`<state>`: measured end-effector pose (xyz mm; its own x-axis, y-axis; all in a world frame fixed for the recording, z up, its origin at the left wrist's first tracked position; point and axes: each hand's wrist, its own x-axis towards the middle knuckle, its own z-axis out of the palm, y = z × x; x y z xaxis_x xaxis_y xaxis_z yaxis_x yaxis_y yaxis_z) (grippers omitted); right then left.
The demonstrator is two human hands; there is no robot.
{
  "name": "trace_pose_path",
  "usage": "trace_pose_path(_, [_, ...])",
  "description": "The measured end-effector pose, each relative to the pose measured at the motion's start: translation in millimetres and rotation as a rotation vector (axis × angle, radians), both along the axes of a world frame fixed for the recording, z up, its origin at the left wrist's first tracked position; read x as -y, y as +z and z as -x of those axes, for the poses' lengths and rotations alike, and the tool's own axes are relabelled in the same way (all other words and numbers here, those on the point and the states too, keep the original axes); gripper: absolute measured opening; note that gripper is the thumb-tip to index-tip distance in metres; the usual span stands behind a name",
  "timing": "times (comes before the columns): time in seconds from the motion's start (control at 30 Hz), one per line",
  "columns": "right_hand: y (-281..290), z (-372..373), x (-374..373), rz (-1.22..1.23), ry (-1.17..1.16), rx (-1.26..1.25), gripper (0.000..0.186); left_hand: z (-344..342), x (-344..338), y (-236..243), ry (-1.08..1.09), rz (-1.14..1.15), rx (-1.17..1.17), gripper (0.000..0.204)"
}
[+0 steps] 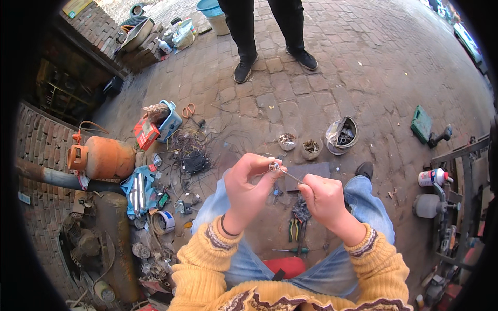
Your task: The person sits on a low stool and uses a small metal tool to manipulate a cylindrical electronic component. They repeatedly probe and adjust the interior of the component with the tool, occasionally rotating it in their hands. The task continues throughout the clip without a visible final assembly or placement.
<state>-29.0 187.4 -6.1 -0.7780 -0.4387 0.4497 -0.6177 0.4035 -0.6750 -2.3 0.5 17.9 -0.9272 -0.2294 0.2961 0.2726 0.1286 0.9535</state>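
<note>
My left hand (246, 192) pinches a small round metal piece (274, 166) between thumb and fingertips. A thin metal rod (291, 177) runs from my closed right hand (328, 199) to that piece, its tip touching it or just beside it. The rod's other end is hidden in my right fist, so its kind does not show. Below my hands, between my knees, lie pliers with yellow-green handles (292, 230) and a screwdriver with a green handle (298, 251). A dark flat plate (315, 171) lies on the ground behind my right hand.
Tubs of small parts (311, 149) and a bag of metal pieces (342, 136) stand ahead. Leftward are tangled wires (192, 147), a blue basket (170, 122) and an orange gas cylinder (109, 158). A metal rack (456, 202) is at right. Someone's shoes (244, 71) stand ahead.
</note>
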Motion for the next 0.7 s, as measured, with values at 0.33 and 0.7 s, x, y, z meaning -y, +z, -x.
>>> trace_pose_path(0.33, [1.3, 3.1, 9.4, 0.138, 0.023, 0.010, 0.043, 5.3, -2.5, 10.6, -0.159, -0.399, 0.079, 0.022])
trace_pose_path(0.7, [5.9, -2.3, 2.1, 0.167, 0.127, 0.175, 0.049, 3.1, 8.9, 7.9, -0.296, -0.543, 0.087, 0.028])
